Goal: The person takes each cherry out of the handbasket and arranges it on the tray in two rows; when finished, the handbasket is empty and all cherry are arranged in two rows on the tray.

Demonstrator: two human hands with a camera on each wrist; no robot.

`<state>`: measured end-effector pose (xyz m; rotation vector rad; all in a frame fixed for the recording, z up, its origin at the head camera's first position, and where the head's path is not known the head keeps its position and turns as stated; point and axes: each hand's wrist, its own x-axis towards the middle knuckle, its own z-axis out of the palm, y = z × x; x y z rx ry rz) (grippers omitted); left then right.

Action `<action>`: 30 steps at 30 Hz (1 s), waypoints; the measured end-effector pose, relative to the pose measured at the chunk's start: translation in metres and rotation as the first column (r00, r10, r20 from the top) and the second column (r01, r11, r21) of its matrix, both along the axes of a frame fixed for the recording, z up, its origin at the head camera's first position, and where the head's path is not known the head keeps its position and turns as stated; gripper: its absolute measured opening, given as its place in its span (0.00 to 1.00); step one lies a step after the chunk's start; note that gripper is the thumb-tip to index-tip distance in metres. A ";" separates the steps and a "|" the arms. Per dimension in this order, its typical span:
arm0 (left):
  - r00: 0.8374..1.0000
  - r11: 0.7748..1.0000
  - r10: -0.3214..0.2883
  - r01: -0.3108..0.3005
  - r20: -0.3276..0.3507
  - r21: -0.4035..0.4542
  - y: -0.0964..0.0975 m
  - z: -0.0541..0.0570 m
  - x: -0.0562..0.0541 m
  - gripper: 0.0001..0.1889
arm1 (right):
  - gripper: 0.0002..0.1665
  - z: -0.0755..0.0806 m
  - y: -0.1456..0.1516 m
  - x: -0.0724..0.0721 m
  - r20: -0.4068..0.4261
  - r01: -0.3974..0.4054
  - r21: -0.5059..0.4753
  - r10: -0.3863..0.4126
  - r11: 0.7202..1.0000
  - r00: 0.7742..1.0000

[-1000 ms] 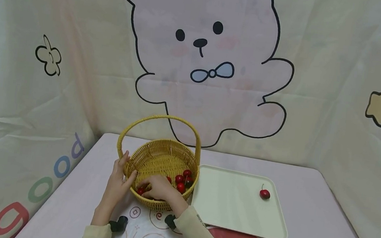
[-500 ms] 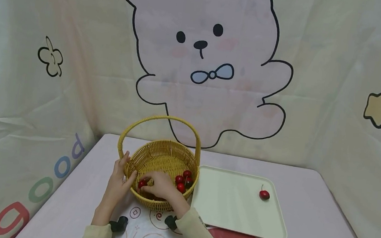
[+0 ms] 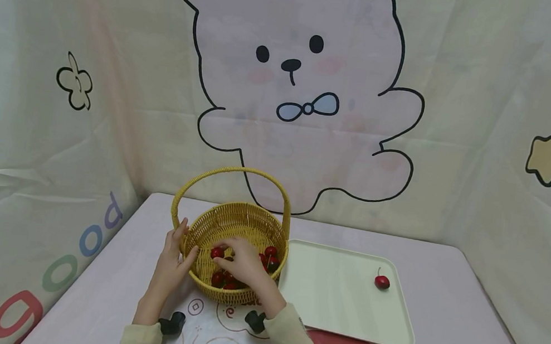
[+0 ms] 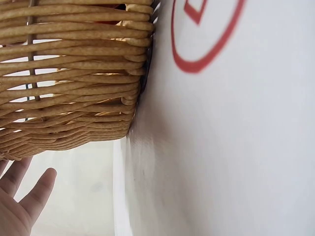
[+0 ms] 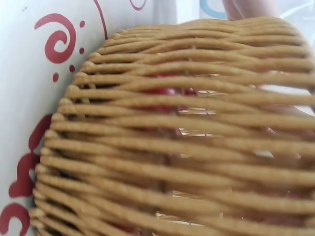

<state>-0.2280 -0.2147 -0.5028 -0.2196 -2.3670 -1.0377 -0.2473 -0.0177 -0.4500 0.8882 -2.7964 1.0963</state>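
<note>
A yellow wicker basket (image 3: 229,296) with a tall arched handle (image 3: 247,170) stands on the table. My right hand (image 3: 245,261) reaches into it and pinches a dark red cherry (image 3: 217,252) between thumb and fingertips. Several more cherries (image 3: 218,278) lie at the basket's near side, partly behind the hand, and others (image 3: 271,251) gather at its right. My left hand (image 3: 169,264) lies along the left rim, fingers straight and thumb apart. In the left wrist view its fingers (image 4: 40,194) extend beside the woven wall. The right wrist view shows mostly wicker, hiding the pinch.
Right of the basket lies a cream rectangular tray (image 3: 333,290) holding a single stemmed cherry (image 3: 382,282). The white table (image 3: 448,308) carries printed drawings near its front. A cloth backdrop (image 3: 454,196) with a cartoon bear rises behind it.
My right hand has lifted the cherry from the basket's near left and carried it towards the middle, uncovering cherries at the near side. The left hand stays in place.
</note>
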 end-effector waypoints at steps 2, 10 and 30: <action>1.000 1.000 0.003 -0.003 0.009 0.000 0.000 0.001 0.000 0.43 | 0.18 0.002 0.003 0.001 0.017 0.012 -0.035 -0.011 0.999 1.000; 1.000 1.000 0.010 -0.010 0.017 0.007 -0.002 0.000 -0.001 0.42 | 0.16 0.011 0.013 0.003 0.071 0.028 -0.199 -0.015 0.980 0.997; 1.000 1.000 -0.001 0.001 -0.001 0.018 0.000 -0.001 -0.001 0.40 | 0.19 0.020 0.051 0.016 0.003 0.038 -0.265 -0.039 0.964 0.999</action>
